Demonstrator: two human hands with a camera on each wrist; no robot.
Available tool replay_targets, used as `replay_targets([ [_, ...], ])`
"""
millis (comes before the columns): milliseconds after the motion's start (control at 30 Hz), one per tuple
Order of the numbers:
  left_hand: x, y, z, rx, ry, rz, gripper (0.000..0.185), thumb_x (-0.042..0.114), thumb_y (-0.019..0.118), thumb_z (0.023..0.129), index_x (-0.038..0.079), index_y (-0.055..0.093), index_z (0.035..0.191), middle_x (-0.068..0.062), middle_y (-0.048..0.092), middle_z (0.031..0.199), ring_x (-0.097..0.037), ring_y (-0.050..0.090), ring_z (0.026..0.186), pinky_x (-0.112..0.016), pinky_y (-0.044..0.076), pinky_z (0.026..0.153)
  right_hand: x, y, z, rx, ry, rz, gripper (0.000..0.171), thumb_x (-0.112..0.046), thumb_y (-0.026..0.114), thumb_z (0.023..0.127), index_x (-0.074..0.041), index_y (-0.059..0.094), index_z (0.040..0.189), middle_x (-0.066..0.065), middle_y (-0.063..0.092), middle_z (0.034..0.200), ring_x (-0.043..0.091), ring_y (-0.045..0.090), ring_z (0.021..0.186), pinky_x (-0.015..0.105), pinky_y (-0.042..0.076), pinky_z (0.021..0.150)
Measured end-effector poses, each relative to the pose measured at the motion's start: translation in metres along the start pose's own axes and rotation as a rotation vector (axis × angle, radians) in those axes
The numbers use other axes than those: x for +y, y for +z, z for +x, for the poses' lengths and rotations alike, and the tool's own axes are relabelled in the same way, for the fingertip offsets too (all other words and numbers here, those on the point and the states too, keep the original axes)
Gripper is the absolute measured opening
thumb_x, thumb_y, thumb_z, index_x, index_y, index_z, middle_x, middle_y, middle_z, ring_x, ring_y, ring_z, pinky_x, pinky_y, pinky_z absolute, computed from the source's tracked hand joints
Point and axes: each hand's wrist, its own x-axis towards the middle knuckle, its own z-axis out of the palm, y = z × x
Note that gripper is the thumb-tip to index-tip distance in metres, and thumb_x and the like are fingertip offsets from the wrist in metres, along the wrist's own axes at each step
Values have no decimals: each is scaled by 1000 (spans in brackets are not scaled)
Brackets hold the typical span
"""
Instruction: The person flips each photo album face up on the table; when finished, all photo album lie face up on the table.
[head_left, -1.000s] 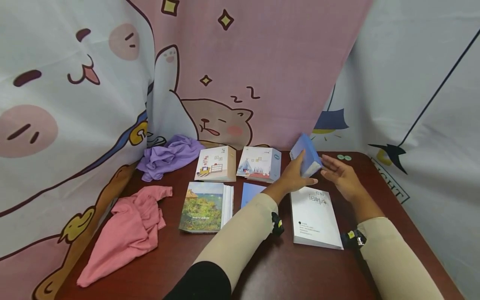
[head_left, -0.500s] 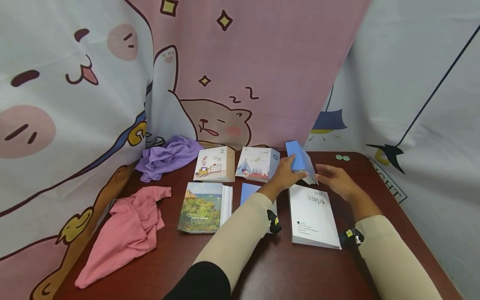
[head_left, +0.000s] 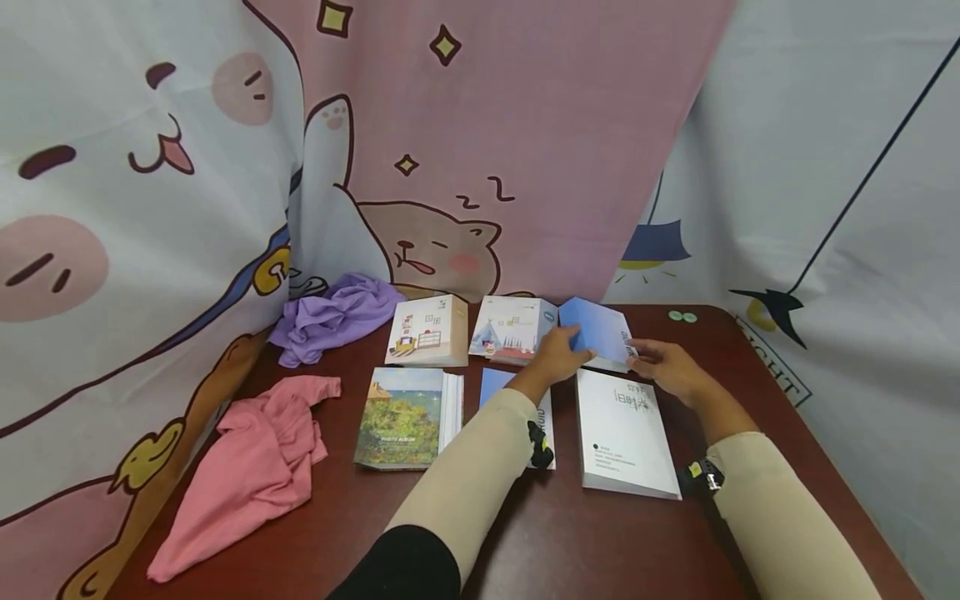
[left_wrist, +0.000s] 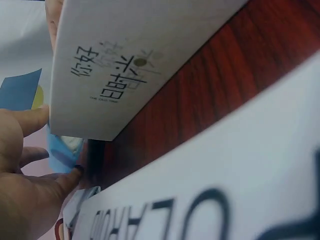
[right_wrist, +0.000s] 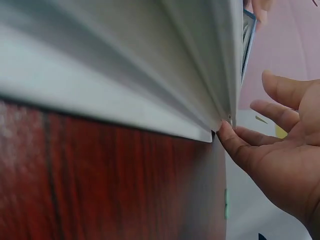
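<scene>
A: Head view. Which item do the hands attend to?

B: The blue album (head_left: 597, 332), lying nearly flat at the back of the surface (head_left: 622, 550), just right of the tent-cover album (head_left: 513, 328) and just beyond the far end of the white album (head_left: 624, 432).

A: State of the left hand (head_left: 558, 357)?

B: It meets the blue album's left edge. The left wrist view shows its fingers (left_wrist: 30, 121) fairly straight beside the blue cover (left_wrist: 62, 150); whether they pinch it, I cannot tell.

A: And the right hand (head_left: 666, 365)?

B: Spread and relaxed at the blue album's right corner. The right wrist view shows its fingers (right_wrist: 280, 107) extended, the thumb tip against the corner of the white album (right_wrist: 150, 65), gripping nothing.

A: What else lies on the surface?

B: A room-scene album (head_left: 426, 330) left of the tent-cover one; a landscape album (head_left: 403, 415) nearer the person; a second blue-covered album (head_left: 498, 385) partly hidden under the left sleeve (head_left: 472, 475). A purple cloth (head_left: 333, 317) sits at the back left, a pink cloth (head_left: 247, 467) at the near left, and two small green discs (head_left: 682, 317) at the back right.
</scene>
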Motion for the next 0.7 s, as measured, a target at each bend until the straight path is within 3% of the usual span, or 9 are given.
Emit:
replay_targets([
  [233,-2,5,-3,-84,-87,-11,74,38,69,108,12,40,170,-9,44,175,-26,39,164,-41,37,133,3,7,1,39,-4,-20,68,-28,65,111,-5,38,169,35,52,159,51,62,134,68,50,116],
  [500,-3,5,-5,-126,-92,-15,72,42,63,110,16,36,172,-5,40,178,-24,34,167,-42,33,135,1,8,-1,54,7,-51,73,-30,65,111,-4,33,171,37,49,161,55,58,137,70,49,115],
  [700,-3,6,-3,-117,-67,-10,72,46,61,111,15,37,172,-6,40,177,-25,35,166,-42,33,135,1,5,-3,57,14,-50,75,-31,67,110,-4,32,171,38,45,163,58,55,140,72,47,117],
])
